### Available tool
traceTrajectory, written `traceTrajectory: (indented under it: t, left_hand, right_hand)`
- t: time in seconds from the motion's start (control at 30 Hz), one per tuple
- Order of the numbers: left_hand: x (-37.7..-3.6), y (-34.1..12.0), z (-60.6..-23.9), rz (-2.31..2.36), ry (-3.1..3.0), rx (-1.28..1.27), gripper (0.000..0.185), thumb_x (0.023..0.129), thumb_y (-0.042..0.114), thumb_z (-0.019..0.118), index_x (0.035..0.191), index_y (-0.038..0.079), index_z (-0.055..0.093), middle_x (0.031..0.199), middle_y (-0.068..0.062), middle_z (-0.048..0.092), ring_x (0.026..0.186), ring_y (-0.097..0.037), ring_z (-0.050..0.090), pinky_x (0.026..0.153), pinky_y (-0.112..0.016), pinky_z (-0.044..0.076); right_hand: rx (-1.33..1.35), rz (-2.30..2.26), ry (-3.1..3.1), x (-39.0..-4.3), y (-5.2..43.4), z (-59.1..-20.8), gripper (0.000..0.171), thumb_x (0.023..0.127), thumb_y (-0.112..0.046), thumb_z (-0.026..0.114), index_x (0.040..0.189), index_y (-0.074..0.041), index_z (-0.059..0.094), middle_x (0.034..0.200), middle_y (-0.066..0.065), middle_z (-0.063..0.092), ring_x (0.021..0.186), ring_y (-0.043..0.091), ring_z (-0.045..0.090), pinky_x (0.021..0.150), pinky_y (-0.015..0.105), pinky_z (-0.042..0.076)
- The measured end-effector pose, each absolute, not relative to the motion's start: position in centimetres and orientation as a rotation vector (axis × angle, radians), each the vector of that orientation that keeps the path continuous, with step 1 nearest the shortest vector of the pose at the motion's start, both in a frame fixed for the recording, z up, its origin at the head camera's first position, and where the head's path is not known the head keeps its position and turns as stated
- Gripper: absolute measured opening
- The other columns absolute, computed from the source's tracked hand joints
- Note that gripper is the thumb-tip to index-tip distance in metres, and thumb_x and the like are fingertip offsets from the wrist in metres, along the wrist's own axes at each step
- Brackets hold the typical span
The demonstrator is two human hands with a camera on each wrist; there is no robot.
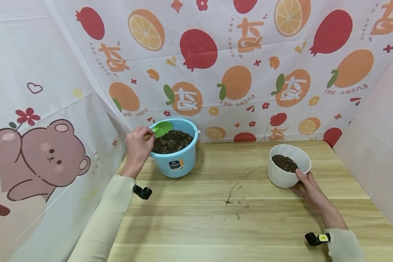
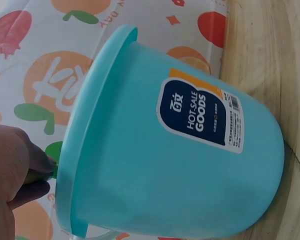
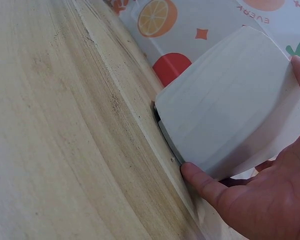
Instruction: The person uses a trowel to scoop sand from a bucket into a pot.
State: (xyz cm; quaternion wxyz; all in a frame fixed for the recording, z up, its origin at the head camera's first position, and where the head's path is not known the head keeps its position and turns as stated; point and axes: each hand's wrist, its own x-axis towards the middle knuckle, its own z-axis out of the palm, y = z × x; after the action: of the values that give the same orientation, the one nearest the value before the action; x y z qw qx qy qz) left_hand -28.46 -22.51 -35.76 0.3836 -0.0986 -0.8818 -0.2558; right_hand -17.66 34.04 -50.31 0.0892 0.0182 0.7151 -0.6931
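Note:
My left hand [image 1: 139,146] grips the handle of a green hand trowel [image 1: 163,128] at the left rim of a light blue bucket [image 1: 176,163]. The trowel's blade is over the dark soil [image 1: 173,142] inside. In the left wrist view, the bucket's wall hides most of the trowel. At the right, my right hand [image 1: 312,193] holds a white ribbed plant pot [image 1: 283,178], thumb at its rim and fingers low on its side. Dark soil [image 1: 285,163] lies in that pot. A fingertip reaches the pot's bottom edge in the right wrist view.
The wooden table [image 1: 196,233] has dark soil crumbs [image 1: 229,201] between bucket and pot. A fruit-printed cloth [image 1: 209,87] hangs behind, right at the bucket's back. A bear-printed cloth [image 1: 46,156] borders the left side, and a pale cloth [image 1: 376,145] the right.

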Motion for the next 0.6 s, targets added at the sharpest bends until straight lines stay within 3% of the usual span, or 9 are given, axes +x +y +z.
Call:
traceTrajectory:
  t: [0.23, 0.47, 0.6]
  left_hand:
    - [-29.2, -22.6, -35.9, -0.551, -2.273, -0.314, 0.006, 0.081, -0.006, 0.075, 0.087, -0.005, 0.076, 0.091, -0.021, 0.075, 0.085, -0.039, 0.072, 0.084, -0.053, 0.058]
    - [-29.7, -22.6, -35.8, -0.518, -2.298, -0.340, 0.006, 0.082, -0.006, 0.072, 0.087, -0.006, 0.076, 0.090, -0.022, 0.074, 0.084, -0.040, 0.072, 0.081, -0.052, 0.059]
    - [-29.9, -22.7, -35.9, -0.507, -2.321, -0.343, 0.006, 0.083, -0.008, 0.071, 0.088, -0.007, 0.075, 0.091, -0.023, 0.074, 0.085, -0.041, 0.071, 0.081, -0.054, 0.058]
  right_hand:
    - [0.061, -2.066, 2.122, -17.7, 34.0, -50.3, 0.076, 0.108, -0.052, 0.029, 0.160, -0.020, -0.017, 0.165, 0.024, -0.004, 0.144, 0.020, 0.026, 0.094, 0.016, 0.054]
    - [0.055, -2.085, 2.120, -17.7, 34.1, -50.5, 0.074, 0.109, -0.049, 0.029, 0.160, -0.019, -0.014, 0.164, 0.024, -0.002, 0.127, -0.003, 0.035, 0.094, 0.017, 0.054]
    - [0.036, -2.092, 2.122, -17.7, 34.1, -50.5, 0.074, 0.108, -0.049, 0.030, 0.160, -0.019, -0.014, 0.164, 0.025, -0.003, 0.126, -0.005, 0.036, 0.094, 0.017, 0.054]
